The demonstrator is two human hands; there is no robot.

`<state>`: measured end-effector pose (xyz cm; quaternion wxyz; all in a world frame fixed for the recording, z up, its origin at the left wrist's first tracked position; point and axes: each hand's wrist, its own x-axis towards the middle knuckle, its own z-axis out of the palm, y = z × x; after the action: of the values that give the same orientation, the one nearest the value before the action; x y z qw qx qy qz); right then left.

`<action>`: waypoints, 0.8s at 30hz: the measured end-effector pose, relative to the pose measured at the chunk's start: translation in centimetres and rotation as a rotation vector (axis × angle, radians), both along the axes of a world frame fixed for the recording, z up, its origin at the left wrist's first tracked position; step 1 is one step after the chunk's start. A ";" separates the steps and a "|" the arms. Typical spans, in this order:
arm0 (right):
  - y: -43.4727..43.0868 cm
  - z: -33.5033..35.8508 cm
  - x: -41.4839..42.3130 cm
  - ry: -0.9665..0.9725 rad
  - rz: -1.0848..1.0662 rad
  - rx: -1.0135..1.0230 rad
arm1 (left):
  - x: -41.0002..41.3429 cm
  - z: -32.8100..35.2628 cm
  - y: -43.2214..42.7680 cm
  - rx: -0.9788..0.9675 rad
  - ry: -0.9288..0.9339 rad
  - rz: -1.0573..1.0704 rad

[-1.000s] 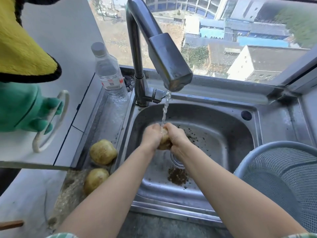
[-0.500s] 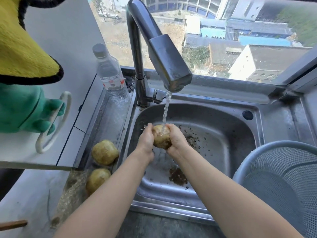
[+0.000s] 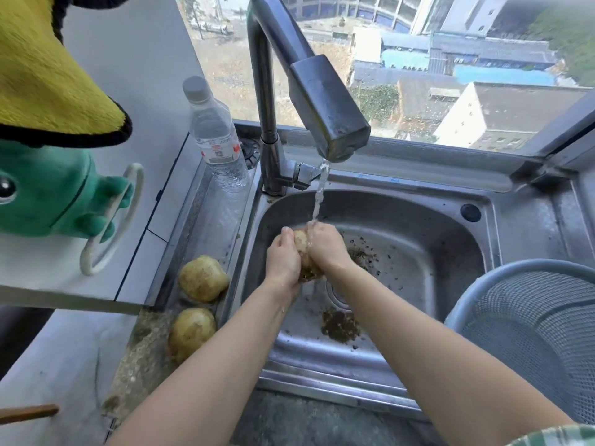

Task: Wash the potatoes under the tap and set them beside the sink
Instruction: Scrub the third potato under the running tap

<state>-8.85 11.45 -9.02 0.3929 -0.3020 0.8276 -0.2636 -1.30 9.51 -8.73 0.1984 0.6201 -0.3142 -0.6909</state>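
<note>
1. The sink (image 3: 418,220) holds loose dirt (image 3: 339,325) by its drain, and the tap (image 3: 322,107) runs water into it.
2. Over the basin, the left hand (image 3: 283,259) and right hand (image 3: 326,249) curl around one potato (image 3: 301,243) under the stream.
3. Beside the sink's left rim lie a farther potato (image 3: 203,278) and a nearer potato (image 3: 191,329).

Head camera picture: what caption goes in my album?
A left hand and right hand scrub a potato under the tap; two potatoes sit beside the sink.
</note>
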 end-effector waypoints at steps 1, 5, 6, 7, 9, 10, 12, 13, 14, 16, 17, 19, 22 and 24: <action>0.2 0.9 0.7 0.055 0.039 -0.053 | 0.1 0.3 -0.2 0.031 0.010 0.029; 1.8 2.4 1.9 0.086 0.046 -0.229 | -0.1 0.6 -0.8 0.038 0.018 0.009; 1.2 1.7 1.1 0.028 -0.005 -0.174 | -0.2 0.9 -0.7 0.005 0.002 -0.007; 0.6 1.4 0.2 -0.045 -0.058 -0.120 | -0.4 1.0 -0.5 -0.025 -0.018 -0.021; -0.1 1.4 -0.4 -0.066 -0.046 -0.018 | -0.4 1.0 -0.3 -0.052 -0.019 -0.044; -0.1 1.9 0.0 0.004 0.022 0.002 | -0.3 1.1 -0.3 -0.051 -0.013 -0.043; 0.5 2.6 1.6 0.180 0.136 -0.076 | 0.0 1.1 -0.7 -0.019 0.017 -0.033; 1.1 2.8 2.2 0.231 0.169 -0.133 | 0.0 1.0 -0.9 -0.008 0.031 -0.038; 1.4 2.5 2.4 0.217 0.152 -0.167 | 0.0 0.9 -0.9 -0.015 0.029 -0.054; 1.1 1.8 0.8 0.040 0.005 -0.156 | -0.1 1.2 -0.7 -0.073 0.001 -0.091; 0.7 1.6 -0.1 -0.029 -0.032 -0.108 | -0.2 1.1 -0.5 -0.096 -0.015 -0.107; 0.3 1.9 -1.1 -0.058 0.006 0.016 | -0.2 1.0 -0.2 -0.111 -0.037 -0.126; 1.1 3.0 1.2 0.116 0.194 -0.043 | 0.1 0.9 -0.7 -0.056 -0.012 -0.053; 1.8 2.8 2.3 0.132 0.191 -0.165 | 0.2 0.9 -1.1 -0.015 0.010 -0.035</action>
<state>-6.53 13.28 -6.20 0.3346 -0.4275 0.7947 -0.2716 -1.08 8.39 -7.86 0.1923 0.6097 -0.3293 -0.6949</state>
